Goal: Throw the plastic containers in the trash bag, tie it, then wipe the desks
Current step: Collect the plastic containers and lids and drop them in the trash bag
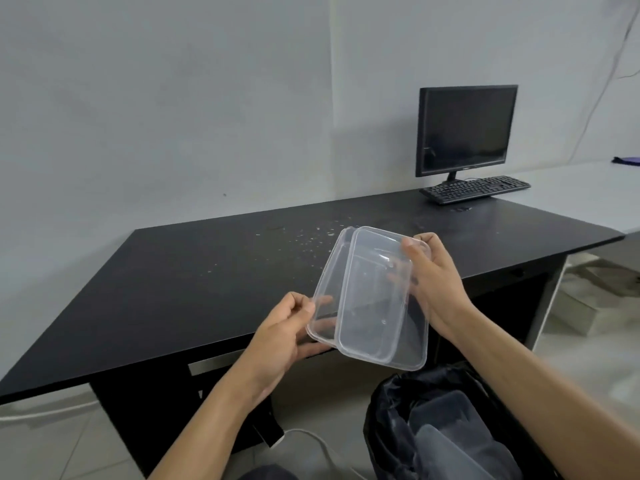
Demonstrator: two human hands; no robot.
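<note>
Standing open on the floor at the lower right, the black trash bag (pixel 388 427) has some clear plastic containers (pixel 446 420) lying inside it. Above its mouth, in the air in front of the desk edge, two hands hold two more clear plastic pieces that overlap each other. The left hand (pixel 280 337) pinches the lower left edge of the rear piece (pixel 332 271), thumb on top and curled fingers below; I cannot tell if this piece is a lid or a tub. The right hand (pixel 436 275) grips the upper right end of the front container (pixel 377 306), with the thumb over the rim and the fingers curled behind, visible through the plastic. This container is tilted, and its lower corner is over the bag. Behind the hands, the black desk (pixel 190 289) carries small pale specks (pixel 311 239) near its middle. Far back on the right lies a black keyboard (pixel 474 189), and just behind it stands a monitor (pixel 465 128) with a dark screen. A white desk (pixel 581 192) adjoins on the right.
</note>
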